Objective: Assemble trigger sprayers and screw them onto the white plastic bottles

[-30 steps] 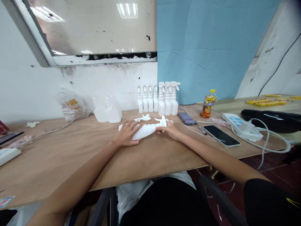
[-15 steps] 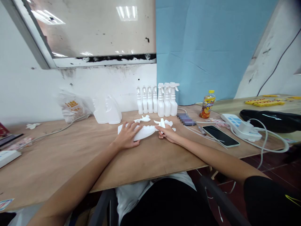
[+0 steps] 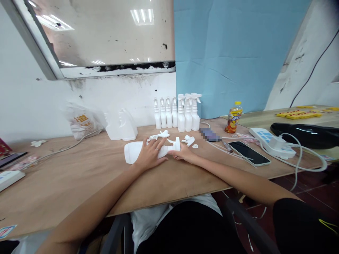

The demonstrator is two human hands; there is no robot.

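Prob. a small workshop/assembly rm: bare wood worktable point(image 3: 79, 173) w/ row of white spray bottles point(image 3: 180, 118) & loose trigger pts point(image 3: 190, 141), power strip point(image 3: 286, 152) nr RH end, scuffed wall point(image 3: 119, 93), blue sheet point(image 3: 238, 56) hung up; drink btl point(image 3: 234, 119), phone point(image 3: 249, 153) too.

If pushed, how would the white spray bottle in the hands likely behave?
The white spray bottle looks like moulded plastic, so probably light and fairly stiff. Its smooth-looking body may slide under the left hand. Held sideways with rounded contours, it could roll if released.
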